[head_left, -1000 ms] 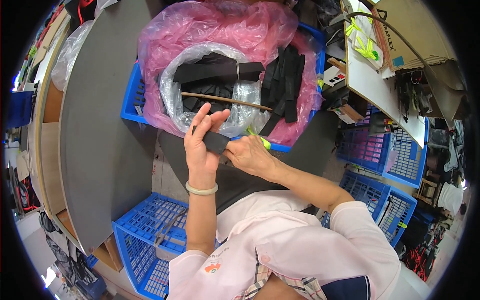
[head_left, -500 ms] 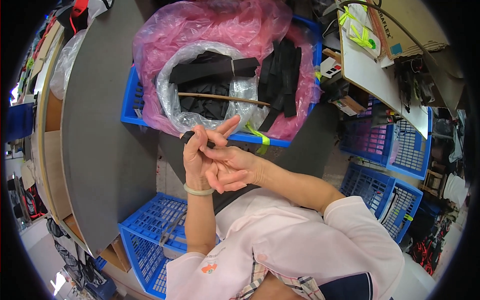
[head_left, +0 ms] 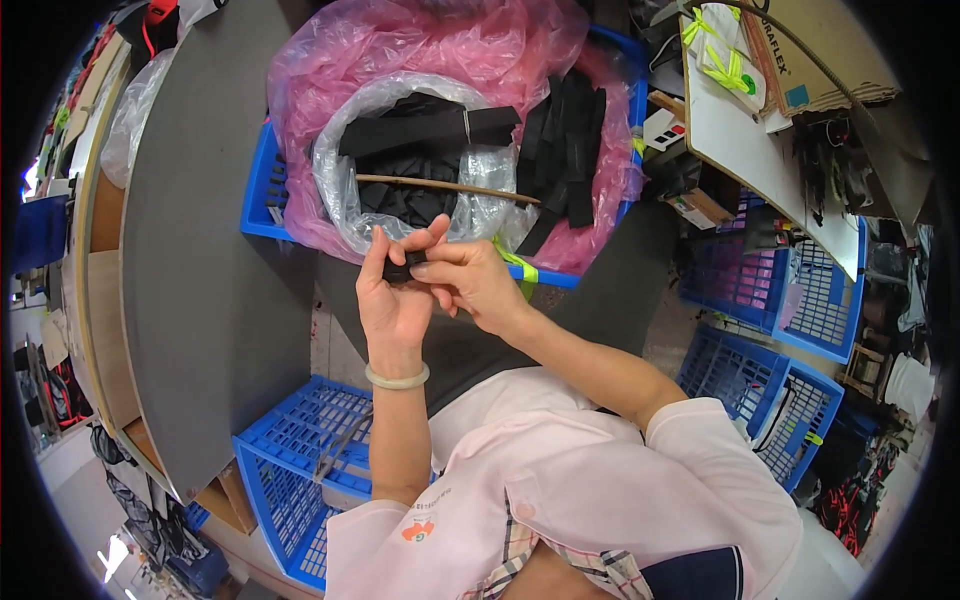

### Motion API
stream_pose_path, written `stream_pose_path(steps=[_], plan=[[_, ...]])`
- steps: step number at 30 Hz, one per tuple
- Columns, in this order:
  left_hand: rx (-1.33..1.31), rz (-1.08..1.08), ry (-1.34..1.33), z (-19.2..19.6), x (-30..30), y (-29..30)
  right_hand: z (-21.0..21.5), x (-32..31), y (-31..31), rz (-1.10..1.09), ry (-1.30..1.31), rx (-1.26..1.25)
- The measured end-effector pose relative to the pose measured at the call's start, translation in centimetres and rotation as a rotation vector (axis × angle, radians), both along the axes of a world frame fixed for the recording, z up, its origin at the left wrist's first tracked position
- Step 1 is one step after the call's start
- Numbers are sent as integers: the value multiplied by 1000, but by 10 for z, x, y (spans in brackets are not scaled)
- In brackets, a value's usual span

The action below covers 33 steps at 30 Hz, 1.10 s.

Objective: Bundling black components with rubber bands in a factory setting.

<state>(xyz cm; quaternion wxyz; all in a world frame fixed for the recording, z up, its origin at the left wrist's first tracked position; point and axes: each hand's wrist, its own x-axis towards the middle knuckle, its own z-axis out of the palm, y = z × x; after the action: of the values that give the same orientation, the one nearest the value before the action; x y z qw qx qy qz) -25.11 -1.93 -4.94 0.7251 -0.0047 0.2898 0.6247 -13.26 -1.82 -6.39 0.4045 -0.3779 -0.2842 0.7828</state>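
A small black piece of webbing or fabric sits between my two hands, in front of the crate's near edge. My left hand is turned palm up with the piece in its fingers, the thumb raised beside it. From the right, the fingertips of my right hand pinch the same piece. Just beyond my hands, a clear plastic bag holds many short black pieces. Across its mouth lie a wide black strip and a thin brown stick.
The bag rests inside a blue crate lined with pink plastic. Long black strips lie at its right. A grey tabletop curves along the left. Other blue crates stand at lower left and at right.
My left hand has opened out, palm now up. My right hand has turned from palm up to fingertips on the black piece. Both hands have shifted slightly away from my body.
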Motion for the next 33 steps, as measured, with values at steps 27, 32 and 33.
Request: stream_pose_path(steps=[27, 32, 33], plan=[[-490, 114, -159, -49, -42, -1, -12, 3, -11, 821, -1157, 949], [-266, -12, 28, -80, -11, -11, -53, -14, -1, 526, -1113, 1159], [-304, -38, -5, -84, -19, -9, -61, -19, 0, 549, -1095, 1140]])
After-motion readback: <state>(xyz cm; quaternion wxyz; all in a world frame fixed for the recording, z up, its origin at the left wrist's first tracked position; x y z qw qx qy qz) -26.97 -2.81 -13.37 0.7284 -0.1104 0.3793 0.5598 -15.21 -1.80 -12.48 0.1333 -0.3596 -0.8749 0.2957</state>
